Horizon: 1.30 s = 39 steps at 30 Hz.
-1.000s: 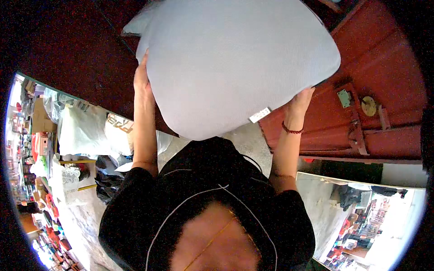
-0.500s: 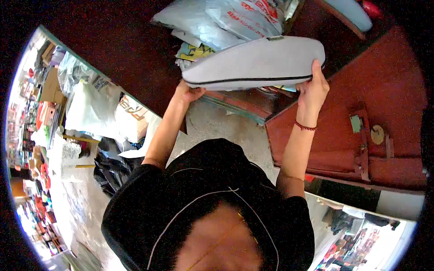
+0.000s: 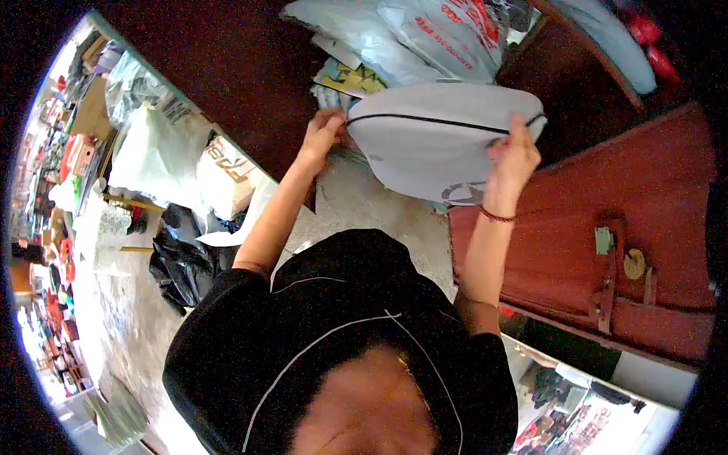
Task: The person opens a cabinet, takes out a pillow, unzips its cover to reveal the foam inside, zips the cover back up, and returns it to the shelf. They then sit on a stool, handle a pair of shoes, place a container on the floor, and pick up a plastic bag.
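Observation:
A light grey, rounded cloth item with black piping or a zip line is held up before me. It looks like a soft case or cushion, though I cannot tell which. A dark circular emblem, partly covered by my right wrist, shows on its lower face. My left hand is closed at the item's left end, by the end of the black line. My right hand, a red beaded bracelet at its wrist, grips the right side near that line; its fingers are slightly blurred.
White plastic bags with red print lie on a dark surface beyond the item, beside yellow printed packaging. A reddish-brown wooden door with a latch stands at right. To the left are a black bag and a carton.
The grey item has tilted, so its lower face and emblem now show and the black line sits higher. My left hand has moved up and right; my right hand has shifted slightly left and down.

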{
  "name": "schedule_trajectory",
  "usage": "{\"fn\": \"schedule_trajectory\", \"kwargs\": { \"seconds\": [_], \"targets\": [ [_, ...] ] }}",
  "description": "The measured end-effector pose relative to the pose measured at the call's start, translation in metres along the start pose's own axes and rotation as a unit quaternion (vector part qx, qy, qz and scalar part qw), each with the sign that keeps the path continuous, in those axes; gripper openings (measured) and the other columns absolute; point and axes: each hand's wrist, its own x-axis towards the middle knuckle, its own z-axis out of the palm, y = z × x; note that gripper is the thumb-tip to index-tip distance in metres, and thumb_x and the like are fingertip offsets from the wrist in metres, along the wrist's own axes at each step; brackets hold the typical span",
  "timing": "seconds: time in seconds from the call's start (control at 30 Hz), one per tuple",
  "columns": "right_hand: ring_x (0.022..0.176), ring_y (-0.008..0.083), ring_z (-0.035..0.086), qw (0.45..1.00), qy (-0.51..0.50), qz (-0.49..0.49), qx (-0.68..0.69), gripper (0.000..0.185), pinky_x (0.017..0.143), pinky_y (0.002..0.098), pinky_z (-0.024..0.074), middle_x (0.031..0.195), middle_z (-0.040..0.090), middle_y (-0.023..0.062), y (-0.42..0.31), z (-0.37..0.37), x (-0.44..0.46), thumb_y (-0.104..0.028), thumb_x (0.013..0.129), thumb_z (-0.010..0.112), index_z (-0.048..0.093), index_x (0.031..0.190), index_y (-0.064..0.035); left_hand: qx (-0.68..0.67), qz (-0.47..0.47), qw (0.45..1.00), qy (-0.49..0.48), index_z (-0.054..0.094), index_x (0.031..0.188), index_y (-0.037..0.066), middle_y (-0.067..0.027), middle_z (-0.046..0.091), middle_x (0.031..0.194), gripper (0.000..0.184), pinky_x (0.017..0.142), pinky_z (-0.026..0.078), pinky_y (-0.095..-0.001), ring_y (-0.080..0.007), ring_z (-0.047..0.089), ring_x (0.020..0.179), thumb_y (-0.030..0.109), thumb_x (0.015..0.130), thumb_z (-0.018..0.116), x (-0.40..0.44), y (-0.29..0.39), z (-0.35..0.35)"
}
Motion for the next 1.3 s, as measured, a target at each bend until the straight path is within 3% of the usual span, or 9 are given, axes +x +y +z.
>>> {"fn": "schedule_trajectory", "kwargs": {
  "seconds": [0.07,0.13,0.27,0.47,0.57,0.7,0.83,0.97,1.3],
  "targets": [
    [0.041,0.0111,0.037,0.991,-0.040,-0.090,-0.093,0.038,0.039,0.0277,0.0295,0.046,0.042,0.0006,0.016,0.004,-0.001,-0.025,0.083,0.056,0.047,0.052,-0.0053,0.034,0.102,0.994,-0.027,0.042,0.119,0.000,-0.0136,0.052,0.111,0.058,0.086,0.040,-0.0333,-0.0280,0.052,0.098,0.033,0.075,0.062,-0.011,0.024,0.017],
    [0.042,0.0139,0.037,0.961,-0.071,-0.193,-0.183,0.044,0.041,0.0327,0.0300,0.045,0.041,0.0069,0.028,0.009,-0.004,-0.028,0.083,0.054,0.045,0.050,-0.0011,0.364,0.331,0.864,-0.107,0.030,0.128,-0.001,-0.0216,0.040,0.125,0.080,0.097,0.031,-0.0358,-0.0340,0.040,0.115,0.033,0.067,0.069,-0.025,0.043,0.040],
    [0.040,0.0204,0.039,0.932,-0.078,-0.249,-0.250,0.044,0.043,0.0370,0.0314,0.046,0.042,0.0168,0.032,0.019,-0.021,-0.029,0.082,0.054,0.046,0.053,0.0024,0.475,0.303,0.821,-0.094,0.016,0.131,-0.002,-0.0293,0.042,0.117,0.106,0.093,0.035,-0.0395,-0.0377,0.042,0.111,0.039,0.054,0.076,-0.023,0.046,0.088],
    [0.053,0.0372,0.052,0.915,-0.082,-0.218,-0.329,0.039,0.049,0.0433,0.0385,0.056,0.052,0.0203,0.014,0.022,-0.026,-0.033,0.082,0.050,0.055,0.061,0.0001,0.356,0.248,0.889,-0.149,0.030,0.122,-0.005,-0.0246,0.054,0.102,0.090,0.083,0.042,-0.0349,-0.0342,0.054,0.095,0.026,0.053,0.078,-0.009,0.051,0.092],
    [0.047,0.0088,0.034,0.913,-0.088,-0.294,-0.269,0.042,0.043,0.0284,0.0294,0.045,0.035,0.0085,0.025,0.024,-0.008,-0.026,0.082,0.056,0.042,0.054,0.0023,0.245,0.187,0.938,-0.159,0.036,0.116,-0.008,-0.0213,0.056,0.099,0.079,0.080,0.044,-0.0329,-0.0298,0.056,0.090,0.019,0.054,0.076,-0.007,0.052,0.098],
    [0.052,0.0078,0.042,0.935,-0.167,-0.210,-0.231,0.033,0.047,0.0259,0.0349,0.053,0.048,-0.0010,0.014,-0.022,0.011,-0.028,0.083,0.057,0.056,0.065,-0.0002,0.065,0.064,0.982,-0.164,0.041,0.111,-0.011,-0.0186,0.057,0.098,0.069,0.075,0.046,-0.0321,-0.0249,0.059,0.080,0.006,0.053,0.073,-0.002,0.055,0.095],
    [0.064,0.0096,0.047,0.972,-0.020,-0.169,-0.162,0.019,0.056,0.0238,0.0393,0.072,0.057,0.0014,0.065,-0.110,0.026,-0.021,0.079,0.062,0.059,0.079,-0.0027,0.046,0.064,0.990,-0.119,0.047,0.110,-0.006,-0.0154,0.060,0.094,0.063,0.076,0.046,-0.0323,-0.0254,0.059,0.080,0.005,0.052,0.070,-0.015,0.069,0.076],
    [0.115,0.0214,0.038,0.940,-0.065,0.328,0.070,0.062,0.095,0.0354,0.0308,0.126,0.041,0.0102,0.111,-0.157,0.001,-0.039,0.080,0.059,0.038,0.125,-0.0029,0.030,0.099,0.987,-0.125,0.044,0.112,-0.008,-0.0185,0.058,0.096,0.066,0.078,0.045,-0.0335,-0.0262,0.058,0.085,0.003,0.052,0.070,-0.028,0.088,0.062],
    [0.122,0.0270,0.030,0.893,-0.176,0.272,0.313,0.057,0.101,0.0442,0.0248,0.133,0.031,0.0087,0.179,-0.167,0.013,-0.037,0.087,0.045,0.027,0.131,-0.0064,0.023,0.148,0.985,-0.085,0.048,0.113,0.001,-0.0079,0.057,0.097,0.077,0.089,0.036,-0.0329,-0.0216,0.051,0.092,0.009,0.041,0.072,-0.030,0.085,0.004]
  ]
}}
